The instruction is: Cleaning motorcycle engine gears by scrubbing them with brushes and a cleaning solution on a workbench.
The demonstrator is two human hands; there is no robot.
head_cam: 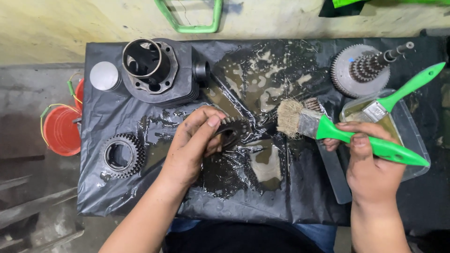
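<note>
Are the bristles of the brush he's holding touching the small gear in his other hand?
Apart. The head view shows the brush in the right hand, its bristles separated by a strip of wet black sheet from the small gear in the left hand.

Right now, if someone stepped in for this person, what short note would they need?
Left hand: holds a small dark gear over the wet black sheet.
Right hand: grips a green-handled brush, bristles beside the gear.
Nearby: a second brush in a clear tray, a larger gear at left, a cylinder behind, a gear shaft at right.
Done: sheet wetted.
Left: the held gear looks grimy.
</note>
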